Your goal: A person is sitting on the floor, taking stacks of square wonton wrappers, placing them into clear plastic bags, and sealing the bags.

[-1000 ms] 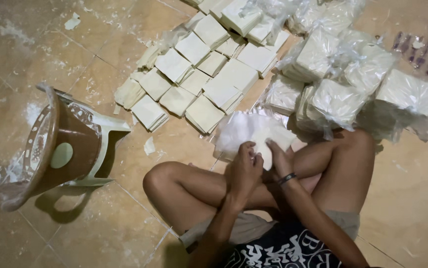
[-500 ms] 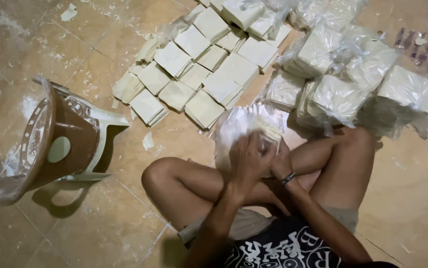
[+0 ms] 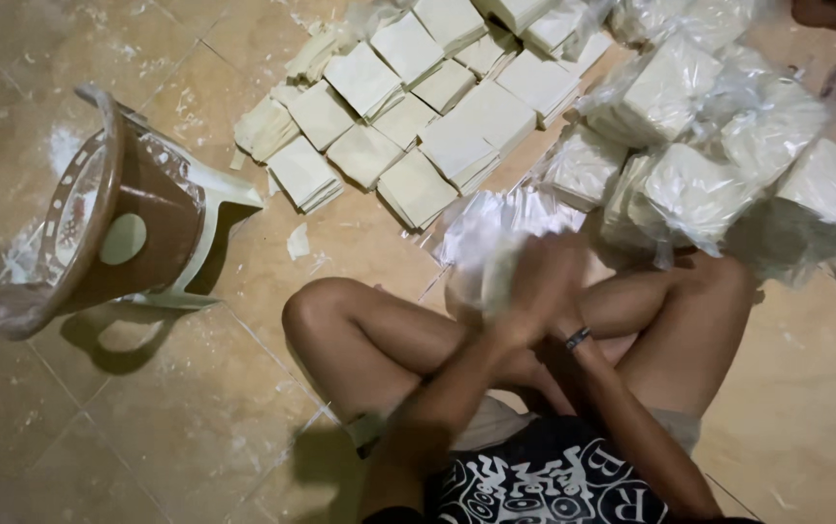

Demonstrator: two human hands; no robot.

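Clear plastic formed the bag [image 3: 495,228] that you held in front of your crossed legs, just above your knees. Your left hand [image 3: 534,281] was closed around the bag's near end, though motion blur hid the exact finger positions. Your right hand [image 3: 558,325], with a dark band at the wrist, sat directly behind the left; how far it was closed could not be determined. Pale square stacks [image 3: 418,126] lay in rows on the tiled floor [image 3: 146,427] beyond the bag. Filled bags [image 3: 699,184] were piled to your right. An overturned brown plastic stool [image 3: 117,223] lay well apart, to your left.
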